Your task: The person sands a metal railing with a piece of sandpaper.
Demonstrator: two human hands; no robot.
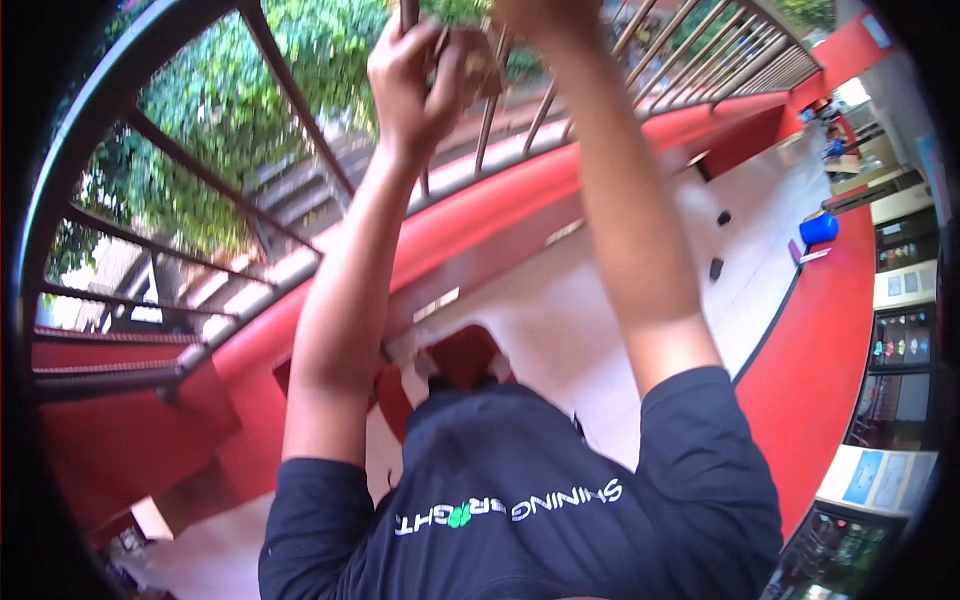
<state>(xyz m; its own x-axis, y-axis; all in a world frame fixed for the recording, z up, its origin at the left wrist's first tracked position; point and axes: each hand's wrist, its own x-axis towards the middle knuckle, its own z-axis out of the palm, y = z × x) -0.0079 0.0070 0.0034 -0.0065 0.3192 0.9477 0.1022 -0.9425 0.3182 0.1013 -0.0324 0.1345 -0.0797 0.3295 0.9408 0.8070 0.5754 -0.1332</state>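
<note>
My left hand (pixel 415 85) is raised at the top of the view, its fingers closed round a dark upright bar (pixel 408 12) of the metal railing. Close beside these fingers is a crumpled-looking brownish piece (pixel 482 68), too blurred to name. My right hand (pixel 545 15) reaches up to the top edge, partly cut off and smeared by motion. Its fingers and anything in them cannot be made out. Both bare arms stretch upward from the sleeves of a dark printed T-shirt (pixel 560 470).
The railing runs along a red ledge (pixel 480 210), with green plants (pixel 330 50) beyond it. Below me is a red seat (pixel 462 355) on the pale floor (pixel 540 300). A long red counter (pixel 815 370) at the right carries a blue container (pixel 819 228). Dark objects lie on the floor.
</note>
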